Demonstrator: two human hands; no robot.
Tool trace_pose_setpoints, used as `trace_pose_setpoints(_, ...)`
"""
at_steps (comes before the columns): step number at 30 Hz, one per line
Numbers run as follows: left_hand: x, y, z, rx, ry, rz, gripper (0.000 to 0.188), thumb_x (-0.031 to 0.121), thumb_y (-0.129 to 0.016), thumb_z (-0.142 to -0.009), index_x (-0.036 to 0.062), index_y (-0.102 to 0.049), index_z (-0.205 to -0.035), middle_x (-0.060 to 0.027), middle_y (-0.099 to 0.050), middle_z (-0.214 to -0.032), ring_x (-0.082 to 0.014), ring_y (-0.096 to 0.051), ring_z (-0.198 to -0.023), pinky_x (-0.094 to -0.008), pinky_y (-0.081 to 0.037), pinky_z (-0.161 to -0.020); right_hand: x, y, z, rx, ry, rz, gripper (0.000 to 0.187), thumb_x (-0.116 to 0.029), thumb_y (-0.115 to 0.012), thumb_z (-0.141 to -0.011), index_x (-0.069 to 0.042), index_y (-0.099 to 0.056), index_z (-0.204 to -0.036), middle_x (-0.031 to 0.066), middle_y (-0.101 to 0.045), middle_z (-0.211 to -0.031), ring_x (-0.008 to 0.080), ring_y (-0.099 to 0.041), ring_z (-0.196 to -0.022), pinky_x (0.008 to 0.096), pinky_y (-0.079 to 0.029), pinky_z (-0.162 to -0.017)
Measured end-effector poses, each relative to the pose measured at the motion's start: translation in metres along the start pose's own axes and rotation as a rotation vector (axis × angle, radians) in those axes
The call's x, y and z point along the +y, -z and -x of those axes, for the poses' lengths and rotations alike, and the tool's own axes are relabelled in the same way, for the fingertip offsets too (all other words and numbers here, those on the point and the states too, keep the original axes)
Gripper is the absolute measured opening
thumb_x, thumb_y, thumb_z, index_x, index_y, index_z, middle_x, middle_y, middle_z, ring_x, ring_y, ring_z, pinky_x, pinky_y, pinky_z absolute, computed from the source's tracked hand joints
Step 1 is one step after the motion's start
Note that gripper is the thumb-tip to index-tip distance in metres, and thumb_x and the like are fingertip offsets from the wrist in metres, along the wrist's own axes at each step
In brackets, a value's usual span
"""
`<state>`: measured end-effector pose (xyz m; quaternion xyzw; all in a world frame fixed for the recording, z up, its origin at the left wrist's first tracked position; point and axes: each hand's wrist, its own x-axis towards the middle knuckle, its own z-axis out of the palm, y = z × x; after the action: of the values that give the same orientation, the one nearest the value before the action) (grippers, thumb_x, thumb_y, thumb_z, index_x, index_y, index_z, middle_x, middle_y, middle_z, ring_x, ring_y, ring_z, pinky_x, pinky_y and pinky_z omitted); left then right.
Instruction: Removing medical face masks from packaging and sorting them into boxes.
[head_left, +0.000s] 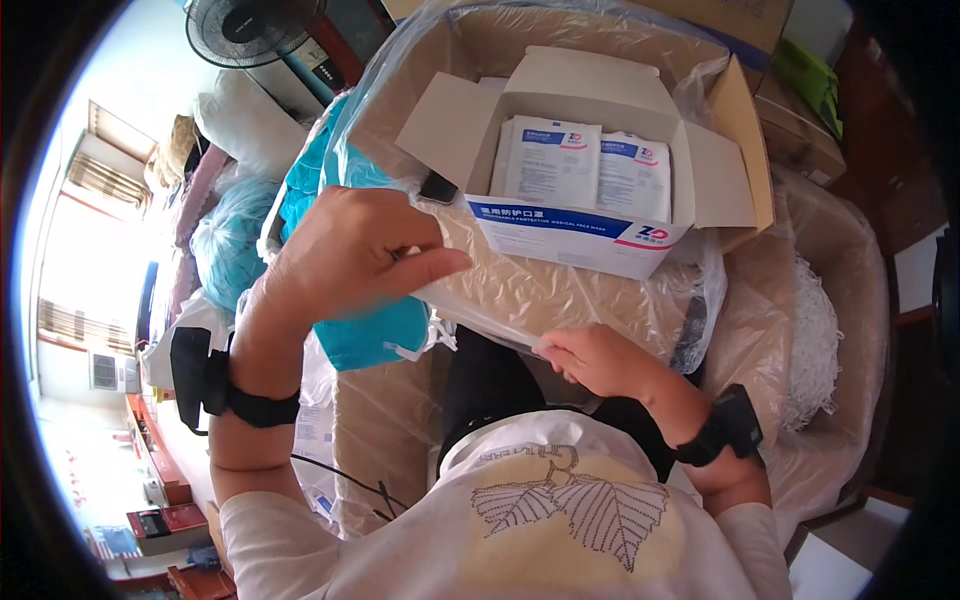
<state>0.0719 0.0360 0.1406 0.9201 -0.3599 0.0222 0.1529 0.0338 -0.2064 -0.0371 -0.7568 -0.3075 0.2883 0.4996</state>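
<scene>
My left hand (pixel 365 240) is closed, its fingers curled under and partly blurred, in front of the open carton. Directly below it is a teal face mask (pixel 370 335) with white straps; whether the hand touches it, I cannot tell. Lower and to the right, my right hand (pixel 595 360) pinches a thin, pale edge that runs up toward my left hand. Beyond both hands stands an open white-and-blue box (pixel 570 245), flaps spread. Flat white packets (pixel 548 165) stand inside it.
The box rests on a large cardboard carton lined with clear plastic (pixel 480 265). More teal masks (pixel 300 185) are heaped at its left. To the right, another plastic-lined carton holds white straps (pixel 812 345). A black fan (pixel 250 30) stands at the back left.
</scene>
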Motion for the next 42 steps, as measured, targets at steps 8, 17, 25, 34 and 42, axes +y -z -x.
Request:
trace_pose_setpoints(8, 0.01, -0.009, -0.019, -0.044, -0.041, -0.096, 0.017, 0.019, -0.071, -0.07, 0.004, -0.064, -0.067, -0.0074, -0.054, -0.057, -0.0238, -0.052, -0.052, -0.0327, -0.039, -0.049, 0.052, -0.055, -0.053, 0.074, 0.093, -0.541, 0.027, -0.025, -0.038, -0.096, 0.0, -0.049, -0.093, 0.0042, -0.057, -0.072, 0.0137, -0.053, -0.065, 0.0252, -0.041, -0.074)
trace_pose_setpoints(17, -0.072, -0.063, 0.041, -0.193, 0.301, -0.306, 0.018, 0.032, -0.06, -0.079, 0.0165, -0.066, -0.086, -0.005, -0.062, -0.081, -0.0254, -0.061, -0.071, -0.0348, -0.048, -0.059, 0.014, -0.058, -0.012, 0.156, -0.214, -0.502, 0.023, -0.025, -0.042, -0.094, -0.003, -0.047, -0.091, 0.0101, -0.058, -0.07, 0.0215, -0.059, -0.062, 0.0318, -0.047, -0.059)
trace_pose_setpoints(25, 0.0, -0.131, 0.033, -0.328, 0.189, 0.558, 0.063, 0.034, -0.068, -0.073, 0.0169, -0.044, -0.128, -0.0132, -0.061, -0.103, -0.0312, -0.059, -0.091, -0.035, -0.048, -0.077, -0.012, -0.023, -0.009, 0.189, 0.008, 0.145, 0.016, -0.017, -0.047, -0.089, -0.001, -0.046, -0.093, 0.0213, -0.058, -0.076, 0.0403, -0.056, -0.072, 0.0434, -0.043, -0.059)
trace_pose_setpoints(34, 0.01, -0.194, 0.03, -0.282, 0.212, 1.289, 0.081, 0.017, -0.065, -0.08, 0.0104, -0.013, -0.141, -0.0159, -0.051, -0.118, -0.0207, -0.05, -0.106, -0.03, -0.038, -0.091, -0.016, -0.017, -0.006, 0.292, -0.097, 0.116, 0.014, -0.015, -0.046, -0.089, -0.001, -0.044, -0.088, 0.0186, -0.058, -0.071, 0.0375, -0.057, -0.066, 0.0408, -0.043, -0.055)
trace_pose_setpoints(42, 0.003, -0.188, 0.026, -0.374, 0.21, 1.12, 0.07, 0.018, -0.06, -0.081, 0.0078, -0.02, -0.138, -0.0193, -0.053, -0.113, -0.0251, -0.054, -0.1, -0.0313, -0.041, -0.086, -0.003, -0.028, -0.011, 0.334, -0.124, 0.048, 0.013, -0.015, -0.046, -0.089, -0.002, -0.043, -0.089, 0.0192, -0.058, -0.07, 0.0372, -0.057, -0.063, 0.0414, -0.043, -0.053)
